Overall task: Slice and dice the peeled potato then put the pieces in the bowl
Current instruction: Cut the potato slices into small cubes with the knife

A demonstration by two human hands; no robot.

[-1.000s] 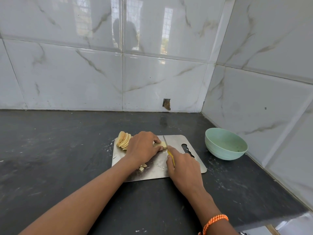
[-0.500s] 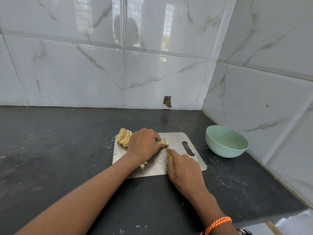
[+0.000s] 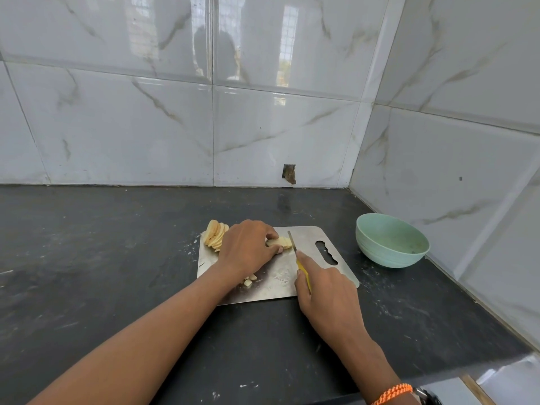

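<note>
A: Obs. Small stack of potato slices (image 3: 280, 242) lies on the steel cutting board (image 3: 304, 238), far half, pinned under the left hand (image 3: 248, 249). Fingers curled over the stack, fingertips just beside the cut line.

B: Blade position?

A: Knife (image 3: 292, 242) stands edge-down at the stack's right end, touching or nearly touching it; can't tell which. Right hand (image 3: 327, 296) is wrapped round the yellow handle, index finger laid along the top.

B: Remaining stock?

A: Fan of uncut slices (image 3: 215, 234) at the board's far-left corner, partly behind the left hand. A few diced pieces (image 3: 249, 280) near the left wrist, on the board. Green bowl (image 3: 391, 241) sits on the dark counter (image 3: 87, 258) to the right of the board, apart from it. Looks empty, so the transfer is judged not yet begun.

B: Risks?

A: Judgement only. (1) Fingertips sit close to the blade; a short stack leaves little to hold, so a slip could nick a finger. (2) Steel board on smooth stone, wet starch on top: slices may slide under pressure, giving uneven dice. (3) The fan rests at the board's edge; a nudge from the left hand could tip slices onto the counter. (4) Dice under the wrist could get swept off when the arm moves.
</note>
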